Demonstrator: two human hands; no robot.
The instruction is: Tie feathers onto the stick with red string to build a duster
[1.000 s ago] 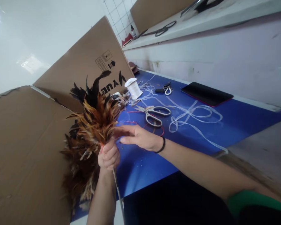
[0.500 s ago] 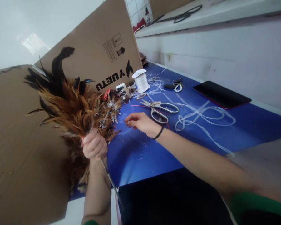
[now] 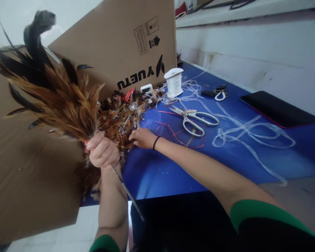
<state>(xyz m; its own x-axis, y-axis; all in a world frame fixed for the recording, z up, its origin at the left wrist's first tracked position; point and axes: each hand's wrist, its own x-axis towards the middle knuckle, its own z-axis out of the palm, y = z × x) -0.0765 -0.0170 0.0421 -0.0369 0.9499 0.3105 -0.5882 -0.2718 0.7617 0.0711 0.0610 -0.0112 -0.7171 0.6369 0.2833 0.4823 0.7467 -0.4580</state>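
My left hand [image 3: 104, 149] is wrapped round the lower end of a feather duster [image 3: 68, 105]. Brown and black feathers fan up and left from my fist, and its thin stick [image 3: 131, 196] slants out below. A bit of red ribbon [image 3: 86, 147] shows beside my left thumb. At the right edge of a pile of loose brown feathers [image 3: 112, 120], my right hand [image 3: 144, 138] has its fingers bent together against the pile. What lies between those fingertips is hidden. Silver scissors [image 3: 194, 120] lie part-open to the right of that hand, over thin red string [image 3: 173, 134].
Behind the pile leans a large cardboard box [image 3: 107, 42], with another cardboard panel [image 3: 28, 175] at left. On the blue table [image 3: 157, 175] are a white ribbon spool [image 3: 174, 84], loose clear ribbon [image 3: 252, 131], small black-handled snips [image 3: 214, 92] and a dark tablet [image 3: 280, 108].
My right hand has moved left from above the table to the feather pile. The duster has come up and left in my left hand. The view has shifted, and more red string shows.
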